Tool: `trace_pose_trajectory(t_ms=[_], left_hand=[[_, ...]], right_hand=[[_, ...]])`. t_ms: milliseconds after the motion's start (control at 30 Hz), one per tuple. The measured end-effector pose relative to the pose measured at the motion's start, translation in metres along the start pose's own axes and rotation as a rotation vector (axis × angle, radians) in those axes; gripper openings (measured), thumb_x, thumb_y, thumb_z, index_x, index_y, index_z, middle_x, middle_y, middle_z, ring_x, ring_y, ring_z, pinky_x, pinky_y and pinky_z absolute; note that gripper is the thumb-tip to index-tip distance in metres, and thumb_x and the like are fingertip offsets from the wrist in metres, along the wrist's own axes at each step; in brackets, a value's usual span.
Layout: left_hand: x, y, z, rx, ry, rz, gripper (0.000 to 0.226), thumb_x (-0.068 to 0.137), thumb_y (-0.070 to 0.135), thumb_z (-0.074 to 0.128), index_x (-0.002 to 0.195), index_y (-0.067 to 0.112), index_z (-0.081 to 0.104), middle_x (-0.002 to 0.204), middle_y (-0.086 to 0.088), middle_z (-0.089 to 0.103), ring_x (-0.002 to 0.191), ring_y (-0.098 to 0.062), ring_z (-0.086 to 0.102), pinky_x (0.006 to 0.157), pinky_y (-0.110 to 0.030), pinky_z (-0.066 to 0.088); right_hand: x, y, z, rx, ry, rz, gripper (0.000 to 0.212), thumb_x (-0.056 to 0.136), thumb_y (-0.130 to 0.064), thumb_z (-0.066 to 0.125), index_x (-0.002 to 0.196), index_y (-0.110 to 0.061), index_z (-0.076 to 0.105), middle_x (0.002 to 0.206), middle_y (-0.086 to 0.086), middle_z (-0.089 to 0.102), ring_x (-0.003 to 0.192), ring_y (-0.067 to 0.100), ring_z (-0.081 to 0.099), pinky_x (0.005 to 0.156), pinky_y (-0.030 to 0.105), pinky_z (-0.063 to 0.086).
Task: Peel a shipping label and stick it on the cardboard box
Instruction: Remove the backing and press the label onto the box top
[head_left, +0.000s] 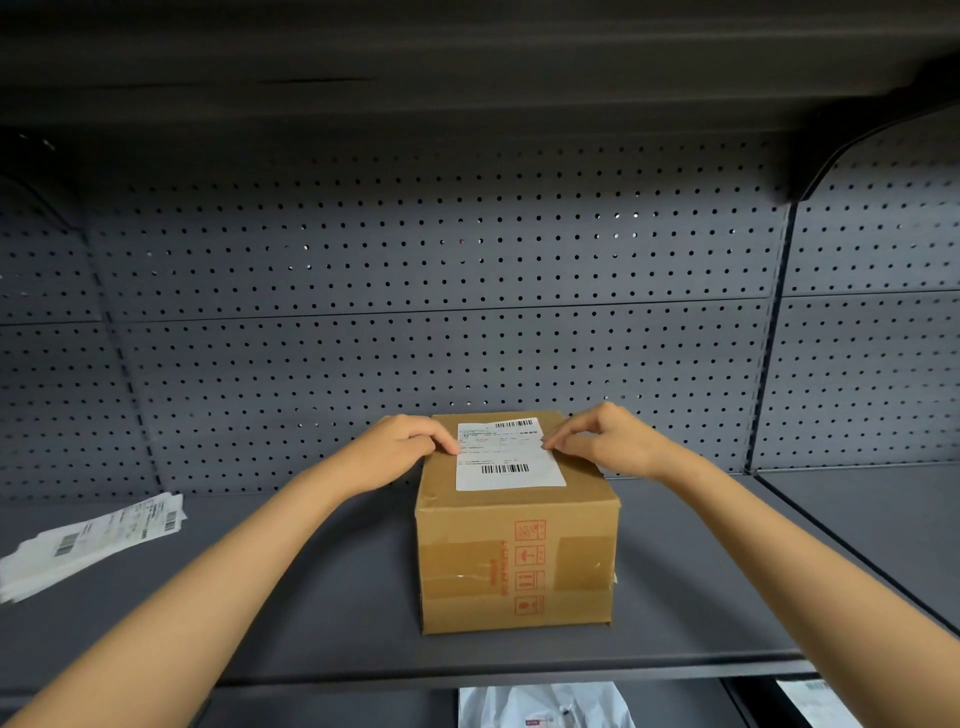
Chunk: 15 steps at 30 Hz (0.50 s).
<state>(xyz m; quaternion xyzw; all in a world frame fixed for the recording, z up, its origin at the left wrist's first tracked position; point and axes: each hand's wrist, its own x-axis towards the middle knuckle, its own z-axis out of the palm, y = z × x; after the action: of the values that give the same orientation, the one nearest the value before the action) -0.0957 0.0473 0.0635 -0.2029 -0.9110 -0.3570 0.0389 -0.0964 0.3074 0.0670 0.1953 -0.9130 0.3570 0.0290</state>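
The shipping label (510, 457) lies flat on top of the cardboard box (517, 561), mid-shelf (322, 597). Left hand (400, 447) at 9 o'clock and right hand (602, 441) at 3 o'clock press its edges with curled fingertips, gripping nothing. Sticking stage; judged next: smooth corners down. Spare labels (88, 540) lie at 9 o'clock.
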Motion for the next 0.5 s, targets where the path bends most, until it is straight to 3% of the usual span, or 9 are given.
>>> trace_pose_trajectory(t_ms=[167,367,500], left_hand=[[0.008,0.006,0.005,0.002,0.021,0.002,0.034,0.087,0.004,0.040,0.097,0.021,0.067,0.113,0.005,0.063,0.110,-0.020,0.055,0.099,-0.035,0.041],[0.023,0.012,0.018,0.088,-0.049,0.048,0.040,0.086,0.004,0.038,0.106,0.025,0.065,0.122,0.006,0.061,0.116,-0.012,0.050,0.104,-0.033,0.037],[0.028,0.007,0.018,0.124,-0.070,0.016,0.042,0.086,0.006,0.035,0.103,0.030,0.066,0.126,0.006,0.059,0.117,-0.014,0.050,0.102,-0.036,0.039]], right_hand=[[0.011,-0.010,0.004,0.026,0.049,-0.013,0.022,0.088,-0.020,0.052,0.096,-0.019,0.072,0.117,-0.003,0.066,0.114,0.018,0.056,0.101,0.028,0.040],[0.025,-0.029,0.024,-0.052,-0.043,-0.081,0.026,0.089,-0.023,0.048,0.101,-0.021,0.071,0.122,-0.001,0.064,0.111,0.017,0.057,0.102,0.034,0.042],[0.032,-0.024,0.028,-0.113,-0.075,-0.038,0.025,0.086,-0.025,0.051,0.102,-0.025,0.070,0.114,0.002,0.069,0.107,0.020,0.059,0.100,0.037,0.044]])
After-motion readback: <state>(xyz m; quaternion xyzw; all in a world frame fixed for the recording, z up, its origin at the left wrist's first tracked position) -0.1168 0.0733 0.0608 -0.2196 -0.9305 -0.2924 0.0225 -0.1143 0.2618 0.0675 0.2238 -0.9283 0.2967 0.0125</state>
